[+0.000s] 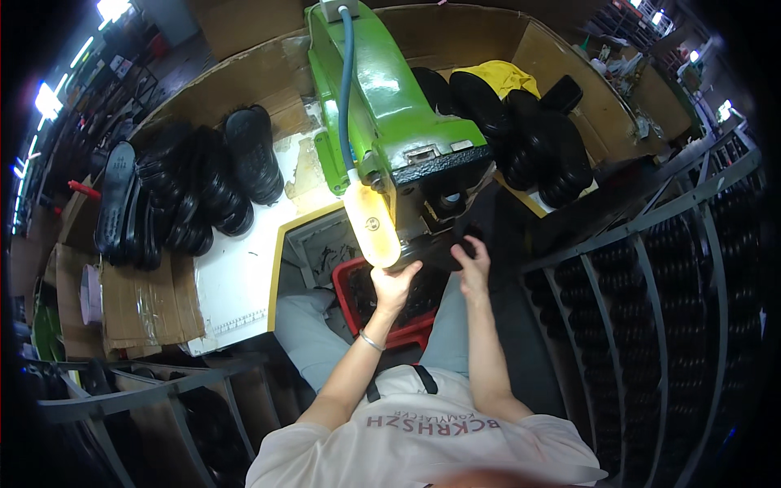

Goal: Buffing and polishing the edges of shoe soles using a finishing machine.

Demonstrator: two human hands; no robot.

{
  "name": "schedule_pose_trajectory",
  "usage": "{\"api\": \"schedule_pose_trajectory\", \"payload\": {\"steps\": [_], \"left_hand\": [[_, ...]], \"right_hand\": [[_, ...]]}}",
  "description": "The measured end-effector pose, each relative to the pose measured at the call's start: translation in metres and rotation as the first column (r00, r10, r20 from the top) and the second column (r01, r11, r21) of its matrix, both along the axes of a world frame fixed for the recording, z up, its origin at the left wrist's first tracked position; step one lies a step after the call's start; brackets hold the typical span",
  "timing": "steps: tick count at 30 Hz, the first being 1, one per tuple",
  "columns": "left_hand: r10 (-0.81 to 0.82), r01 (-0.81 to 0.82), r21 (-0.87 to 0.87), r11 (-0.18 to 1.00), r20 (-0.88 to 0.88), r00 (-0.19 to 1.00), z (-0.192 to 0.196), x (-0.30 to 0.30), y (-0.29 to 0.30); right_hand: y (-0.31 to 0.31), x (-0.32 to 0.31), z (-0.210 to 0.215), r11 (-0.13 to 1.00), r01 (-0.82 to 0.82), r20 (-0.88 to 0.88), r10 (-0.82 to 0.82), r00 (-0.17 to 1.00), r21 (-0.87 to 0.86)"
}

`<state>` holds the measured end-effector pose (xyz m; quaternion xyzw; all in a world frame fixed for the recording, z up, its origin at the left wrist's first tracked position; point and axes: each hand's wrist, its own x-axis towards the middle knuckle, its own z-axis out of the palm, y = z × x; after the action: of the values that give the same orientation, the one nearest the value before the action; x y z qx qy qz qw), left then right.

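Observation:
A dark, elongated piece that looks like a black shoe sole (433,251) is held under the head of a green machine (407,106). My left hand (393,286) grips its left end, thumb on top, the other fingers hidden beneath. At the other end my right hand (474,267) is closed around it with bent fingers. Deep shadow blurs the sole's outline. Just above my left hand a lit yellow-white lamp (372,224) hangs on a blue cable from the machine.
Stacked black soles (252,154) stand on the white tabletop (236,281) at left; more soles (549,154) and a yellow cloth (506,77) lie at right. Below my hands sits a red crate (348,289) holding dark pieces. Metal racks (663,309) of soles flank me. Cardboard (232,73) walls the table's back.

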<state>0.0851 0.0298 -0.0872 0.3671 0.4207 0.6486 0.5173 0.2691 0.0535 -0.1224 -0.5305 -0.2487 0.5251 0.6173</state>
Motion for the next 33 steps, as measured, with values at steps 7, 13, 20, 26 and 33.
{"api": "schedule_pose_trajectory", "payload": {"steps": [7, 13, 20, 26, 33], "left_hand": [[0.008, 0.048, 0.193, 0.980, -0.280, 0.960, 0.060, -0.032, 0.007], [0.084, -0.061, 0.193, 0.979, -0.114, 0.990, 0.090, -0.063, -0.007], [0.184, -0.181, 0.130, 0.975, -0.009, 0.983, 0.080, -0.119, -0.035], [0.161, -0.170, 0.168, 0.971, 0.068, 0.985, 0.055, -0.175, -0.054], [0.176, -0.055, 0.214, 0.975, -0.601, 0.779, 0.085, -0.176, -0.053]], "right_hand": [[0.008, 0.028, 0.103, 0.961, 0.135, 0.660, -0.265, 0.702, 0.243], [0.006, 0.009, 0.126, 0.906, -0.062, 0.708, -0.283, 0.646, 0.419], [-0.007, -0.033, 0.127, 0.794, -0.180, 0.492, -0.167, 0.854, 0.581], [-0.012, -0.067, 0.116, 0.782, -0.247, 0.588, -0.182, 0.788, 0.572], [-0.017, -0.066, 0.124, 0.800, -0.231, 0.673, -0.266, 0.690, 0.554]]}}
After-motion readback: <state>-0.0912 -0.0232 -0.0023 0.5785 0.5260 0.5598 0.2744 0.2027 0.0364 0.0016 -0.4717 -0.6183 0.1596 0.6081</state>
